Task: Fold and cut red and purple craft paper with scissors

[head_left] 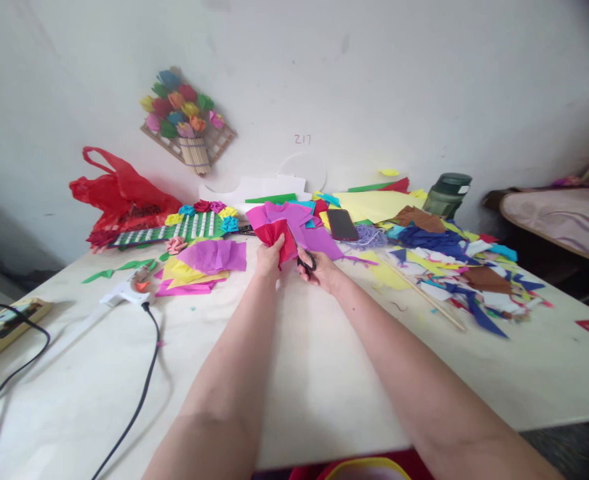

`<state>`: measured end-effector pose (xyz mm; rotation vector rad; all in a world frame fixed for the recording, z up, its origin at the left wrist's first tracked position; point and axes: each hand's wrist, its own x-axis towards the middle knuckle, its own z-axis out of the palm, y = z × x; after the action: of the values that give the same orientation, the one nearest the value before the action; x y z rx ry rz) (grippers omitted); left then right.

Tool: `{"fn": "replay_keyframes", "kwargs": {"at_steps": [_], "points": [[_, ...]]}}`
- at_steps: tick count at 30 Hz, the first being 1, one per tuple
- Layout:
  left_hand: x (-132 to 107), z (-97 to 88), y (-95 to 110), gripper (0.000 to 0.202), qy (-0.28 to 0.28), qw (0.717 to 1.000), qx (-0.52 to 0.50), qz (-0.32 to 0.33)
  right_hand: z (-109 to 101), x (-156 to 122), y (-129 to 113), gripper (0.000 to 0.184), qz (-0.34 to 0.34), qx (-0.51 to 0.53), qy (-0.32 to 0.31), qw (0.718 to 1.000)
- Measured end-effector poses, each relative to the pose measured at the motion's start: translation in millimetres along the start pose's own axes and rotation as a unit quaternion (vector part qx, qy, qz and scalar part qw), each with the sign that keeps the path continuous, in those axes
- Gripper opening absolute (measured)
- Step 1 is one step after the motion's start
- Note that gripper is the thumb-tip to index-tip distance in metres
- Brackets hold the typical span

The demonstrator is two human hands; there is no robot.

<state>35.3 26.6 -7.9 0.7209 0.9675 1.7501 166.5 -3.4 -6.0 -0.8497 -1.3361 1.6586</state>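
Observation:
Pinched in my left hand (270, 257) is a piece of red crepe paper (285, 248), its far edge fanned out over purple paper. My right hand (319, 270) grips a pair of scissors (308, 261) by the dark handles. Their blades point away from me, beside the right edge of the red paper; whether they touch it I cannot tell. Purple paper sheets (319, 241) lie just beyond both hands. Left of my left hand rests a stack of purple, yellow and pink paper pieces (219, 257).
A glue gun (132, 287) with its cord lies left, near a power strip (9, 327). Behind are a red plastic bag (119, 190) and paper flowers (229, 223). Rightward are a phone (342, 225), a wooden stick (432, 299), paper scraps (489, 280) and a green bottle (447, 195).

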Motion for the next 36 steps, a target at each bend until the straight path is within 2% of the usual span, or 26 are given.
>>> {"fn": "replay_keyframes", "kwargs": {"at_steps": [18,27,36], "points": [[-10,5.6,4,0.031,-0.034,0.999,0.006,-0.017,-2,2,0,0.048,0.003,0.014,-0.009,1.0],[-11,6.1,2,0.032,-0.053,0.998,0.018,-0.016,-8,6,5,0.048,-0.017,0.015,-0.001,1.0],[-11,7.7,1,0.032,-0.04,0.999,0.021,-0.006,-6,5,4,0.043,-0.028,0.009,0.013,0.999]]}}
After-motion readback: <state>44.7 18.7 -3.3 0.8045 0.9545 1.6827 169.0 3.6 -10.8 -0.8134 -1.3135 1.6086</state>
